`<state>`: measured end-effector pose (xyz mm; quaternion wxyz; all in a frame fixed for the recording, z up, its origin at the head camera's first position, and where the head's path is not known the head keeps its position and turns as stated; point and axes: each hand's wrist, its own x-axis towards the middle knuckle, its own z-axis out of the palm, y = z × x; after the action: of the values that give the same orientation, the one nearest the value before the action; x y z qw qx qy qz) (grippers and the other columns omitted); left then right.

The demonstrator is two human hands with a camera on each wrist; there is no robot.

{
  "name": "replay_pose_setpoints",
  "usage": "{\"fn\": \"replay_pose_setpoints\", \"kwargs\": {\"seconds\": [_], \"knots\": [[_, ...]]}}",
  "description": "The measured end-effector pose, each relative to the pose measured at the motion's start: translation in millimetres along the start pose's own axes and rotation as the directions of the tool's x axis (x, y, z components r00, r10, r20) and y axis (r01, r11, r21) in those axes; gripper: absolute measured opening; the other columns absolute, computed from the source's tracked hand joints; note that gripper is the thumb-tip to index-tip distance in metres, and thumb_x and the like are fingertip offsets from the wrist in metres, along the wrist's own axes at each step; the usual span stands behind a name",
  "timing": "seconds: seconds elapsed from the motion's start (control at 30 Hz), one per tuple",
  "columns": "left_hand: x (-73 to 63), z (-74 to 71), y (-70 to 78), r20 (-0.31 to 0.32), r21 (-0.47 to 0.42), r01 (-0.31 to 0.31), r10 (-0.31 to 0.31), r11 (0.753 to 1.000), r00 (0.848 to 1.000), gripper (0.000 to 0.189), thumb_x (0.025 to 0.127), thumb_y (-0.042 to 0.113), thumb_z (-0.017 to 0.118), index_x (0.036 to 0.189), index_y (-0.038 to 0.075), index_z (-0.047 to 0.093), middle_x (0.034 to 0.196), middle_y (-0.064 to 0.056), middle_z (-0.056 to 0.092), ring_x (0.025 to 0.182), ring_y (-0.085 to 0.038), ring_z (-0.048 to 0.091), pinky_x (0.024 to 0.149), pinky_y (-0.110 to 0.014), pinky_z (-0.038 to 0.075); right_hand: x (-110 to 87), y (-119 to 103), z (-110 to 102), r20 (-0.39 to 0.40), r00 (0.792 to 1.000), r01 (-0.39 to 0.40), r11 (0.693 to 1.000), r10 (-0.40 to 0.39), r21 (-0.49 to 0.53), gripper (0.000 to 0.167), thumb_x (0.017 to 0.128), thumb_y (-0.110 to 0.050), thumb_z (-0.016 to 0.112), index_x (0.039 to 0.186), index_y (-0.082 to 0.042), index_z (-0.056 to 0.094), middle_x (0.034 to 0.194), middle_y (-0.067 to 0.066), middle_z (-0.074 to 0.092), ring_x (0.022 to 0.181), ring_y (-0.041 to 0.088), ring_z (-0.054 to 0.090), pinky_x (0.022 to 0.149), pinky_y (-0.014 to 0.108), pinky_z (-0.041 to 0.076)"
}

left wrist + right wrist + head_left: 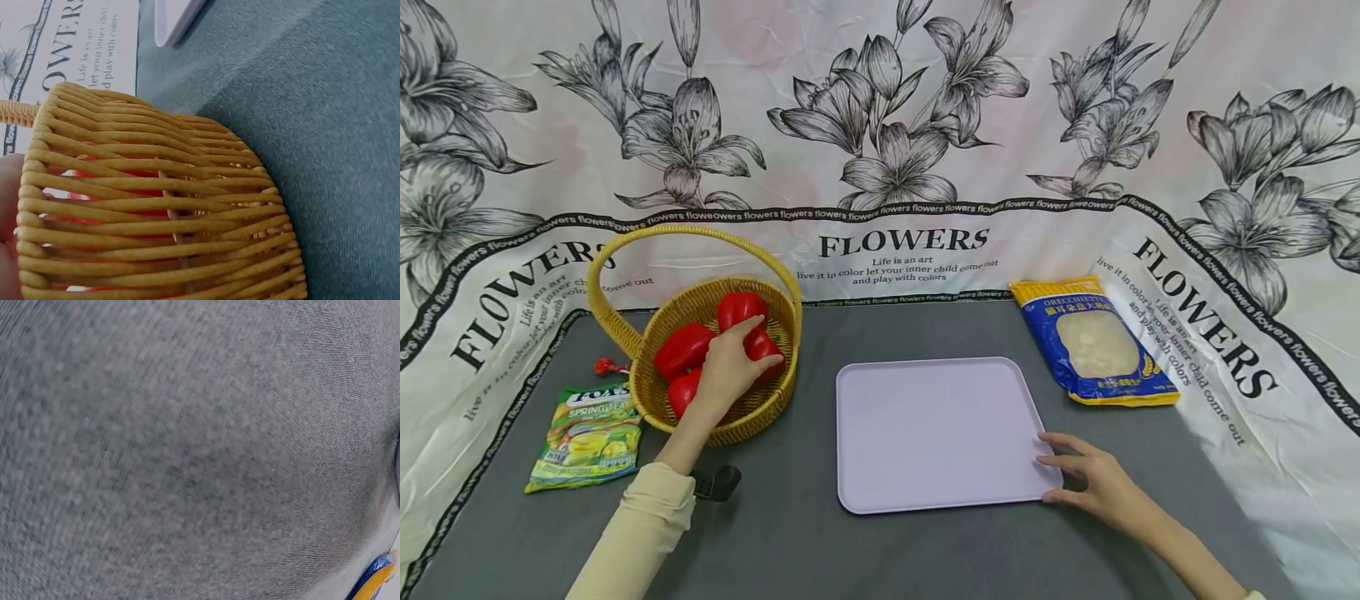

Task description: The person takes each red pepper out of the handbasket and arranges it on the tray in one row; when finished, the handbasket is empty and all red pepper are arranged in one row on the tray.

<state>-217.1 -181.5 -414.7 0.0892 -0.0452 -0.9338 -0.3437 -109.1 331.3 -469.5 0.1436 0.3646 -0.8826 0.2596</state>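
In the head view, a woven yellow basket [721, 435] with a tall arched handle holds several glossy red bell peppers [683, 350]. My left hand [727, 367] reaches into it from the front, thumb and fingers around the red bell pepper [763, 343] on the right side. The basket's woven wall [156, 206] fills much of the left wrist view and hides most of that hand. On the right, my right hand [1093, 479] touches the right edge of a flat pale lilac tray [936, 433] with relaxed, spread fingers.
Left of the basket lie a green and yellow spring tea packet [587, 437] and a small red object [606, 367]. A blue and yellow orecchiette bag [1093, 342] lies behind the tray's right side. White flower-printed cloth [895, 250] borders the grey tabletop [775, 533].
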Motion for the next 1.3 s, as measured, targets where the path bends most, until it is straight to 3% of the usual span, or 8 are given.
{"fn": "replay_pose_setpoints", "kwargs": {"seconds": [0.1, 0.23, 0.4, 0.6, 0.77, 1.0, 1.17, 1.3], "knots": [[1.1, 0.6, -3.1, -0.010, -0.035, 0.036, -0.037, 0.999, 0.999, 0.066, 0.079, 0.017, 0.079, 0.135, -0.003, 0.051, 0.128, -0.027, 0.056, 0.108, -0.042, 0.055, 0.091, -0.056, 0.048, -0.8, 1, 0, 0.005, 1.000, -0.024, 0.999, 0.024, 0.023, 0.048, 0.056, -0.017, 0.090, 0.099, -0.003, 0.074, 0.112, 0.017, 0.062, 0.101, 0.017, 0.062, 0.082, 0.003, 0.042], [1.2, -1.7, -5.6, -0.002, -0.047, 0.055, -0.055, 0.997, 0.998, 0.062, 0.080, 0.016, 0.078, 0.133, -0.004, 0.053, 0.125, -0.028, 0.057, 0.107, -0.043, 0.055, 0.090, -0.055, 0.049, -1.9, 1, 0, 0.003, 0.999, -0.041, 0.998, 0.041, 0.042, 0.050, 0.055, -0.016, 0.090, 0.100, -0.001, 0.073, 0.111, 0.017, 0.063, 0.103, 0.013, 0.061, 0.083, 0.003, 0.042], [0.4, -7.2, -8.0, 0.055, -0.012, 0.062, -0.061, 0.998, 0.997, 0.063, 0.081, 0.019, 0.077, 0.133, -0.005, 0.052, 0.130, -0.029, 0.054, 0.112, -0.044, 0.052, 0.092, -0.057, 0.046, -1.7, 1, 0, 0.000, 0.999, -0.044, 0.998, 0.044, 0.044, 0.052, 0.055, -0.016, 0.090, 0.102, -0.001, 0.073, 0.112, 0.016, 0.063, 0.102, 0.013, 0.062, 0.088, 0.002, 0.039], [-0.4, -13.6, -13.2, 0.104, 0.011, 0.077, -0.078, 0.997, 0.992, 0.065, 0.082, 0.027, 0.075, 0.136, -0.001, 0.051, 0.131, -0.029, 0.051, 0.113, -0.046, 0.049, 0.090, -0.059, 0.046, -1.6, 0, 0, 0.012, 0.998, -0.070, 0.993, 0.069, 0.091, 0.051, 0.056, -0.014, 0.090, 0.102, 0.000, 0.072, 0.112, 0.018, 0.062, 0.100, 0.008, 0.063, 0.083, 0.004, 0.043], [-1.8, -17.5, -19.2, 0.119, -0.090, 0.058, -0.047, 0.994, 0.992, 0.067, 0.085, 0.031, 0.074, 0.138, -0.001, 0.048, 0.136, -0.027, 0.047, 0.117, -0.043, 0.048, 0.093, -0.057, 0.046, -2.3, -1, 1, 0.009, 0.997, -0.075, 0.992, 0.074, 0.100, 0.051, 0.056, -0.013, 0.090, 0.103, 0.000, 0.072, 0.112, 0.017, 0.062, 0.105, 0.005, 0.060, 0.082, 0.004, 0.043], [-6.2, -26.0, -25.2, 0.247, -0.278, 0.079, -0.009, 0.957, 0.969, 0.066, 0.089, 0.025, 0.069, 0.140, -0.003, 0.037, 0.146, -0.026, 0.034, 0.136, -0.043, 0.031, 0.109, -0.052, 0.030, -3.3, 0, 3, 0.001, 0.998, -0.062, 0.993, 0.062, 0.102, 0.052, 0.056, -0.014, 0.090, 0.103, 0.000, 0.072, 0.114, 0.016, 0.062, 0.112, 0.001, 0.054, 0.083, 0.003, 0.043], [-6.8, -30.0, -24.8, 0.290, -0.232, 0.020, 0.050, 0.972, 0.956, 0.068, 0.088, 0.022, 0.070, 0.145, 0.003, 0.038, 0.145, -0.022, 0.039, 0.131, -0.040, 0.040, 0.106, -0.055, 0.034, -3.1, 0, 3, 0.008, 0.997, -0.075, 0.991, 0.074, 0.112, 0.052, 0.056, -0.014, 0.090, 0.103, 0.001, 0.072, 0.115, 0.015, 0.062, 0.112, 0.002, 0.055, 0.083, 0.004, 0.044], [-5.0, -30.0, -24.0, 0.281, -0.141, 0.010, 0.030, 0.990, 0.959, 0.071, 0.083, 0.030, 0.075, 0.143, 0.008, 0.044, 0.138, -0.023, 0.048, 0.119, -0.038, 0.049, 0.098, -0.057, 0.042, -2.0, -1, 1, 0.022, 0.997, -0.075, 0.993, 0.073, 0.090, 0.049, 0.057, -0.015, 0.090, 0.101, 0.001, 0.073, 0.114, 0.015, 0.062, 0.108, 0.006, 0.058, 0.083, 0.004, 0.043]]}}
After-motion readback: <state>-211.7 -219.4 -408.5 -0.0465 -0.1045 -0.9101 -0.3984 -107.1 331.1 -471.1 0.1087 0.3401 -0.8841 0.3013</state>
